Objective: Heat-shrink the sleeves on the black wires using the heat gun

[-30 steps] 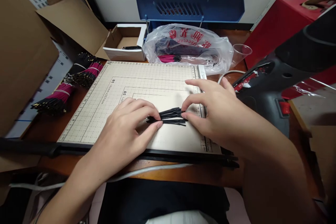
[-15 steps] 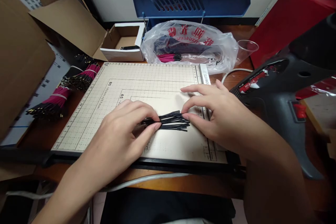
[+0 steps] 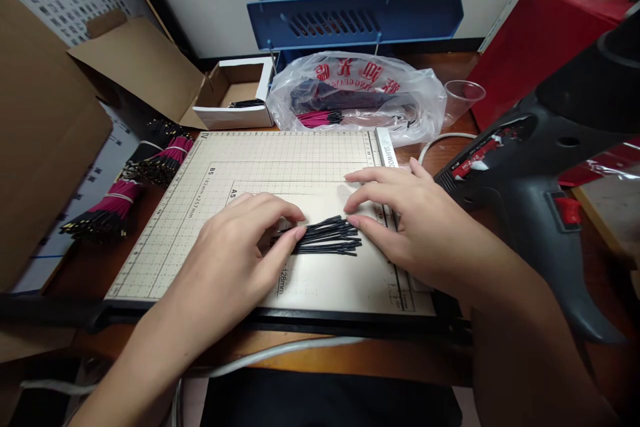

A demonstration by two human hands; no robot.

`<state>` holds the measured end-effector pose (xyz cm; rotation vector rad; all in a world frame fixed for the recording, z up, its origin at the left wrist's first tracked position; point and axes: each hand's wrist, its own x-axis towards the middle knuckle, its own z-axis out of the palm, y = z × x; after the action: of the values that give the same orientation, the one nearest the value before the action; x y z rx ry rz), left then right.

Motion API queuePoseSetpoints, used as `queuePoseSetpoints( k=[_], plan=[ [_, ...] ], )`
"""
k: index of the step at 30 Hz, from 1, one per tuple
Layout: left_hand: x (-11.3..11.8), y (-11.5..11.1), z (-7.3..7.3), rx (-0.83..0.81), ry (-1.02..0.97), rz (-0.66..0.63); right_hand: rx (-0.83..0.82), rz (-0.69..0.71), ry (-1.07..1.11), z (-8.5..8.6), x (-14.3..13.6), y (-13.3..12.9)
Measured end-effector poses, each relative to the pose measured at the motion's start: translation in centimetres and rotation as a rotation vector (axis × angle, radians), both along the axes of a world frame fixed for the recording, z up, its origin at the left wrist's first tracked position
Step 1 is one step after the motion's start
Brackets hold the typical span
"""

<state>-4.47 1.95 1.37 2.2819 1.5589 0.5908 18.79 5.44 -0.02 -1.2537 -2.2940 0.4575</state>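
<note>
A small bundle of thin black wires (image 3: 327, 238) lies fanned out on the cream board of a paper cutter (image 3: 240, 153). My left hand (image 3: 245, 247) curls over the left end of the bundle, thumb and forefinger closed around it; that end is mostly hidden under the fingers. At the other end, my right hand (image 3: 400, 210) has its thumb and forefinger nearly together on the tip of an upper wire, while its other fingers reach out over the board. The loose wire ends point right, toward the right palm, and lie unevenly.
Tied bundles of magenta and black wires (image 3: 107, 210) lie left of the cutter. Behind it are a white box (image 3: 233, 119), a plastic bag (image 3: 420, 97), a clear cup (image 3: 463, 97) and a blue rack (image 3: 360, 17). A dark heat gun (image 3: 525, 180) stands close to my right arm.
The wires are fanned out a little more, and my left thumb and forefinger sit slightly farther apart. My right hand stays at the wire ends. The whole view has shifted slightly.
</note>
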Motion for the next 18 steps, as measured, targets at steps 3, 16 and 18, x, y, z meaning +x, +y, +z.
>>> queuePoseSetpoints(
  k=[3, 16, 18],
  plan=[
    [0.0, 0.4, 0.2, -0.017, 0.025, -0.014, 0.017, -0.035, 0.029, 0.0, 0.1, -0.1],
    [-0.1, 2.0, 1.2, -0.163, 0.042, -0.045, -0.014, -0.043, 0.014, 0.2, 0.1, -0.1],
    [-0.1, 2.0, 1.2, -0.168, 0.048, -0.068, -0.024, -0.041, -0.003, 0.2, 0.1, 0.0]
  ],
)
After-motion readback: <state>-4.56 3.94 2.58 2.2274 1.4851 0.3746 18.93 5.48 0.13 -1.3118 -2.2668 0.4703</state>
